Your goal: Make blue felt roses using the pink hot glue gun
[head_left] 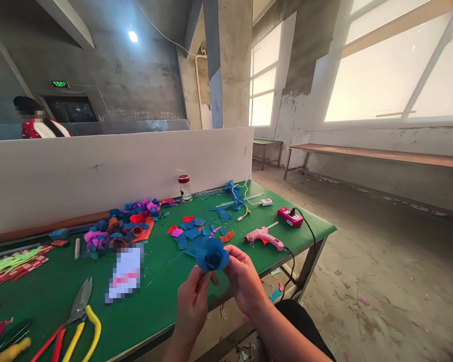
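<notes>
A blue paper flower (212, 254) with curled layered petals is held up between my two hands, over the near edge of the table. My left hand (193, 296) pinches it from below at its left side. At its right edge, the fingers of my right hand (242, 275) are closed on a petal. Just beyond lie loose blue, red and pink petals (193, 233). A pink glue gun (264, 237) rests to the right of the flower, its cord running off the table edge. The flower's underside is hidden by my fingers.
Finished flowers (117, 229) are heaped at the left on the green table (162, 296). Metal snips (79, 306) lie at front left. A glass jar (184, 188) stands by the white partition (136, 161), and a power socket (290, 217) sits at right. A person (41, 123) is behind the partition.
</notes>
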`<state>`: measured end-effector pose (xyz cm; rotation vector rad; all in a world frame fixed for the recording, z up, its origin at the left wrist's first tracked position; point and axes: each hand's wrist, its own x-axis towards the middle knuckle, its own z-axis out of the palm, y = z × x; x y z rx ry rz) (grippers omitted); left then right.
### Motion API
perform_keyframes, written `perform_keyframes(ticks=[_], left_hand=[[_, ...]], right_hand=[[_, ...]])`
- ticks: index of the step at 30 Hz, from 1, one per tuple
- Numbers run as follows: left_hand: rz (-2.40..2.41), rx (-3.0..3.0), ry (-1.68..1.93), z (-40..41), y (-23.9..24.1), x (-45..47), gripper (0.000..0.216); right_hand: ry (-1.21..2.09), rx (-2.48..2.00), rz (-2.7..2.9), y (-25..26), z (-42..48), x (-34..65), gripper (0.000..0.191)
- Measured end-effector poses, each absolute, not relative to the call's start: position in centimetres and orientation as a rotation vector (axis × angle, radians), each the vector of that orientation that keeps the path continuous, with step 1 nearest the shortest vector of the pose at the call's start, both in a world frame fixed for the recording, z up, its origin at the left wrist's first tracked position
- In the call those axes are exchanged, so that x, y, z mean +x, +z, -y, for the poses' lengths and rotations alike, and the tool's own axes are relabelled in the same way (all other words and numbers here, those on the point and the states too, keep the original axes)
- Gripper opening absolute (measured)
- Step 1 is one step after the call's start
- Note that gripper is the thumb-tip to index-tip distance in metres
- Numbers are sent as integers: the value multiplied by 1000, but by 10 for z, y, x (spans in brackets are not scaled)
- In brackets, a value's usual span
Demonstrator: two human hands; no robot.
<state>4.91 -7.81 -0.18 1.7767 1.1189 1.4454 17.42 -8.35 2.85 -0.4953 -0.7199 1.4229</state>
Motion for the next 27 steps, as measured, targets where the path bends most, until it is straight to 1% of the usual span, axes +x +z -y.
perform_keyframes(ticks=[9,17,27], left_hand=[[-1181,1699,1516,85,2,55,22],[-1173,1693,1499,85,3,56,22],[-1120,1657,1390,80,2,53,24]], right_hand=[[1429,-499,692,33,86,174,11],[1409,-512,732,32,87,173,12],[1386,-529,721,31,86,173,16]])
